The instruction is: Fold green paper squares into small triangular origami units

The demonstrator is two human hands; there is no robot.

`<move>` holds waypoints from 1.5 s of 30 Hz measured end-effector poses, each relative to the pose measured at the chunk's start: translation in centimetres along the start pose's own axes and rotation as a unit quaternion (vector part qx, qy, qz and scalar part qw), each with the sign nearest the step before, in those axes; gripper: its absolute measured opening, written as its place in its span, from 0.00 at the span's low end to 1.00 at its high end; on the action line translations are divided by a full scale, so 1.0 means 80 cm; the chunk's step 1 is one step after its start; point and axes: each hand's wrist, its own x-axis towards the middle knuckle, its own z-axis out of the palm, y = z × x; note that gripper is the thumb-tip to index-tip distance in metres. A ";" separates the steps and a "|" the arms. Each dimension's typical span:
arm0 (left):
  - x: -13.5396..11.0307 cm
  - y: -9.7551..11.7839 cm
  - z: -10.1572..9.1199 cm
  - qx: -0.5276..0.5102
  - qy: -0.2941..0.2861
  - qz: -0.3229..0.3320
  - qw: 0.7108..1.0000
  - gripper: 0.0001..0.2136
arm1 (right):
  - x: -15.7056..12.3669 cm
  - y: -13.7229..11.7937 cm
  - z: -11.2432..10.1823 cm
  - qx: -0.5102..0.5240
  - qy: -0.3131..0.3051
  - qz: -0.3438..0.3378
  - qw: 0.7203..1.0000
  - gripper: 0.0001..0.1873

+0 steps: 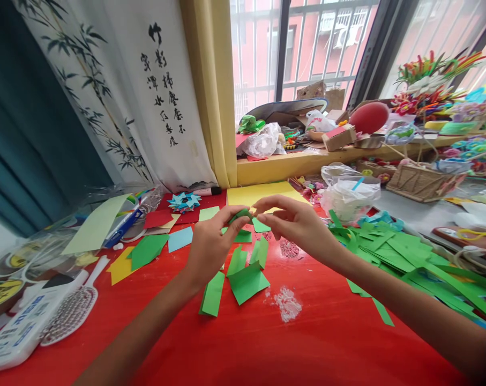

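Note:
My left hand (212, 241) pinches a small folded piece of green paper (241, 215) between thumb and fingers, above the middle of the red table. My right hand (291, 217) is curled at the paper's right end, thumb and index finger close around its tip; the exact contact is small and partly hidden. Below my hands lie several creased green paper pieces (248, 281), some standing up along their folds. A light green slip (261, 225) lies just behind my fingers.
A heap of green paper strips (391, 246) lies right, beside a plastic bag (349, 195). At left are a white hairbrush (72, 316), a blue paper piece (180, 239) and a green sheet (149, 250). A yellow sheet (267, 194) lies behind; the windowsill (291, 162) is cluttered.

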 end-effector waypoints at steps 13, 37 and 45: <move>-0.001 0.003 0.010 -0.157 -0.060 -0.118 0.979 0.10 | 0.000 0.008 0.013 -0.297 -0.052 -0.087 0.949 0.11; 0.011 -0.006 -0.001 -0.115 -0.108 -0.083 0.984 0.07 | 0.006 0.006 -0.002 -0.013 -0.117 0.063 0.991 0.10; 0.011 -0.003 -0.010 -0.090 -0.140 -0.088 0.982 0.09 | 0.003 0.003 0.001 -0.071 -0.136 0.033 0.988 0.11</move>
